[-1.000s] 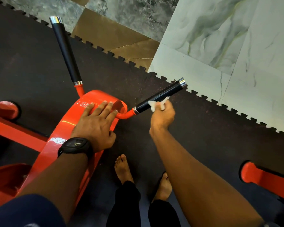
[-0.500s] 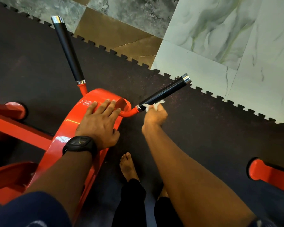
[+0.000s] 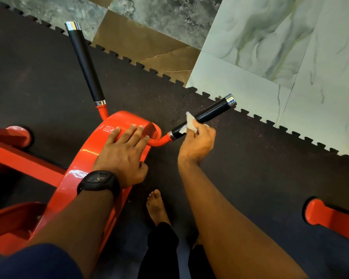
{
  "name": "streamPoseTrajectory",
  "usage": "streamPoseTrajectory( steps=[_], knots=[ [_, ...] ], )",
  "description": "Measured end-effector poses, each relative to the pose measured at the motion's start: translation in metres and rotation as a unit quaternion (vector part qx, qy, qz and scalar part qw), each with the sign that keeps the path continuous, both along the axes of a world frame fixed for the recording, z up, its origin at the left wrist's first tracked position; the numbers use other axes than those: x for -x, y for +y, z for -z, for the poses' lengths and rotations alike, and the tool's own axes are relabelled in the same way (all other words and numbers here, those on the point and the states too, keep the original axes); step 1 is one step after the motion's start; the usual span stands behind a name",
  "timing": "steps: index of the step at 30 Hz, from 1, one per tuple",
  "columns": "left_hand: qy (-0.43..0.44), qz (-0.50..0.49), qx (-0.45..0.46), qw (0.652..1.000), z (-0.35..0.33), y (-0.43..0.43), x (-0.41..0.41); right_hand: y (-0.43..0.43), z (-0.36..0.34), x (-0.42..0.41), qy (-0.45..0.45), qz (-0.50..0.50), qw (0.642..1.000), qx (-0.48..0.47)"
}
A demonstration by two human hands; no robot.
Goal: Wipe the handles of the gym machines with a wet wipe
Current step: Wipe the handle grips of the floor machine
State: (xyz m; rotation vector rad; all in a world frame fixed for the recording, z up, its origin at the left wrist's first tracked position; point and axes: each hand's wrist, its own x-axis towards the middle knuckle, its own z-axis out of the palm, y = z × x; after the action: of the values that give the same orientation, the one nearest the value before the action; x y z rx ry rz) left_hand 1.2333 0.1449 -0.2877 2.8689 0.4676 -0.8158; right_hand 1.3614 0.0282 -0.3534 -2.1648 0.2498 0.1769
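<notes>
White wet wipe (image 3: 189,122), pinched in the right hand (image 3: 197,144), has reversed toward two o'clock along the black handle (image 3: 212,112). The left hand (image 3: 123,154) stays flat on the orange frame (image 3: 73,178).

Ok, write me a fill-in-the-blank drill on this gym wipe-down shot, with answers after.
1. The right hand pinches the wet wipe against a handle whose grip is ____.
2. The watch sits on the ____ wrist.
3. The left hand rests flat on the machine frame, holding ____.
Missing words: black; left; nothing.
</notes>
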Motion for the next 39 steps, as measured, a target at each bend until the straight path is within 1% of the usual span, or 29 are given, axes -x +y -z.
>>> streamPoseTrajectory(
  steps=[1, 2, 4, 5, 6, 8, 9, 10, 11, 12, 13, 14, 15, 16, 17, 18, 19, 20, 21, 22, 24, 25, 26, 27, 29, 30, 31, 35, 39],
  knots=[
    [-0.001, -0.001, 0.002, 1.0, 0.001, 0.0, 0.0, -0.004, 0.0, -0.001, -0.048, -0.085, 0.995, 0.033],
    [0.002, -0.002, 0.004, 1.0, 0.0, 0.001, -0.001, -0.008, 0.002, -0.002, -0.086, -0.182, 0.977, 0.07],
    [0.009, -0.004, 0.009, 1.0, -0.001, 0.0, -0.002, -0.021, 0.005, -0.009, -0.141, -0.351, 0.912, 0.159],
    [0.008, -0.005, 0.011, 1.0, -0.001, 0.0, -0.002, -0.028, 0.007, -0.017, -0.167, -0.401, 0.878, 0.202],
    [0.006, -0.005, 0.012, 1.0, -0.001, 0.0, -0.001, -0.035, 0.008, -0.026, -0.185, -0.424, 0.854, 0.238],
    [-0.001, -0.004, 0.008, 1.0, 0.0, 0.001, 0.0, -0.042, 0.006, -0.041, -0.212, -0.418, 0.837, 0.282],
    [-0.003, -0.003, 0.007, 1.0, 0.0, 0.001, 0.0, -0.04, 0.004, -0.042, -0.226, -0.437, 0.818, 0.297],
    [-0.004, -0.003, 0.007, 1.0, 0.001, 0.0, 0.0, -0.037, 0.002, -0.04, -0.242, -0.487, 0.777, 0.316],
    [-0.004, -0.002, 0.006, 1.0, 0.002, 0.0, 0.001, -0.035, 0.0, -0.039, -0.259, -0.545, 0.723, 0.337],
    [-0.003, -0.003, 0.006, 1.0, 0.002, 0.0, 0.001, -0.036, -0.003, -0.039, -0.263, -0.586, 0.68, 0.353],
    [-0.004, -0.005, 0.007, 1.0, 0.001, 0.0, 0.001, -0.037, -0.006, -0.043, -0.259, -0.602, 0.663, 0.362],
    [-0.004, -0.007, 0.008, 1.0, 0.001, 0.0, 0.0, -0.038, -0.008, -0.051, -0.25, -0.59, 0.672, 0.372],
    [-0.001, -0.008, 0.01, 1.0, 0.0, 0.0, -0.001, -0.037, -0.012, -0.058, -0.234, -0.559, 0.695, 0.388],
    [0.005, -0.01, 0.014, 1.0, -0.001, 0.0, -0.001, -0.038, -0.015, -0.063, -0.217, -0.532, 0.709, 0.409],
    [0.009, -0.01, 0.016, 1.0, -0.001, 0.0, -0.002, -0.035, -0.019, -0.064, -0.205, -0.527, 0.707, 0.425],
    [0.011, -0.009, 0.017, 1.0, -0.002, 0.0, -0.003, -0.032, -0.023, -0.061, -0.205, -0.549, 0.682, 0.438],
    [0.011, -0.008, 0.016, 1.0, -0.002, 0.0, -0.003, -0.03, -0.026, -0.059, -0.211, -0.582, 0.644, 0.449],
    [0.007, -0.008, 0.015, 1.0, -0.002, 0.001, -0.002, -0.032, -0.027, -0.06, -0.223, -0.602, 0.62, 0.45],
    [0.0, -0.01, 0.015, 1.0, -0.002, 0.0, -0.002, -0.035, -0.032, -0.065, -0.226, -0.598, 0.624, 0.45],
    [-0.007, -0.012, 0.015, 1.0, -0.001, 0.0, -0.001, -0.037, -0.036, -0.073, -0.222, -0.563, 0.657, 0.45],
    [-0.014, -0.012, 0.015, 1.0, 0.001, 0.0, 0.0, -0.042, -0.04, -0.089, -0.208, -0.457, 0.745, 0.439],
    [-0.012, -0.01, 0.016, 1.0, 0.001, 0.0, 0.0, -0.042, -0.042, -0.089, -0.202, -0.425, 0.778, 0.417],
    [-0.009, -0.009, 0.018, 1.0, 0.001, 0.0, -0.001, -0.041, -0.043, -0.083, -0.204, -0.421, 0.791, 0.395],
    [-0.006, -0.008, 0.02, 1.0, 0.0, 0.0, -0.001, -0.04, -0.043, -0.075, -0.198, -0.443, 0.788, 0.378],
    [0.0, -0.01, 0.023, 1.0, -0.001, 0.0, -0.002, -0.04, -0.038, -0.059, -0.198, -0.545, 0.718, 0.385],
    [-0.002, -0.014, 0.025, 1.0, -0.001, 0.0, -0.001, -0.041, -0.036, -0.057, -0.198, -0.578, 0.698, 0.373],
    [-0.008, -0.02, 0.027, 0.999, -0.002, 0.0, -0.001, -0.041, -0.036, -0.06, -0.182, -0.583, 0.706, 0.358],
    [-0.044, -0.046, 0.033, 0.997, -0.001, 0.002, 0.001, -0.031, -0.037, -0.063, -0.113, -0.55, 0.773, 0.296],
    [-0.099, -0.123, 0.037, 0.987, -0.001, 0.002, 0.006, -0.013, -0.043, -0.052, -0.072, -0.549, 0.808, 0.199]
  ],
)
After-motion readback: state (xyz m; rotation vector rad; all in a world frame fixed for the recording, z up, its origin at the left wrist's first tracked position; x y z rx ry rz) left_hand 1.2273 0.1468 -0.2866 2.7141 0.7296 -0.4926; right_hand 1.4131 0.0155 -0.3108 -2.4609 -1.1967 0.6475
